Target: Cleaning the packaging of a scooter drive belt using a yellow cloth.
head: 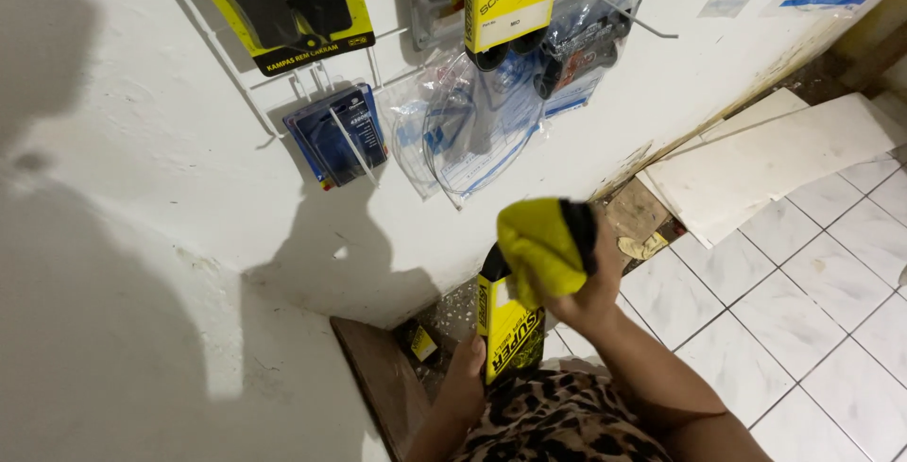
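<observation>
A: Nearest the camera is your leopard-print sleeve (557, 419), soft fabric, low centre. What's your left hand (465, 377) doing?

B: Fingers wrapped around the bottom of the yellow-and-black card sleeve (505, 330), a flat rectangular pack with a black belt loop (495, 261) showing at its top. You hold it upright, near the wall.

A: And your right hand (590, 287)?

B: Fingers curled tight on a yellow cloth (540, 243), fuzzy and bunched, pressed against the top of the pack.

A: Containers?

B: On the far wall, wire hooks (354, 141) carry clear plastic bags (472, 131) with coiled cables inside, a blue blister pack (335, 136), and a yellow card (288, 4) with dark pads. White glossy tiles (803, 311) right; flat white boards (765, 160) lean far right.
</observation>
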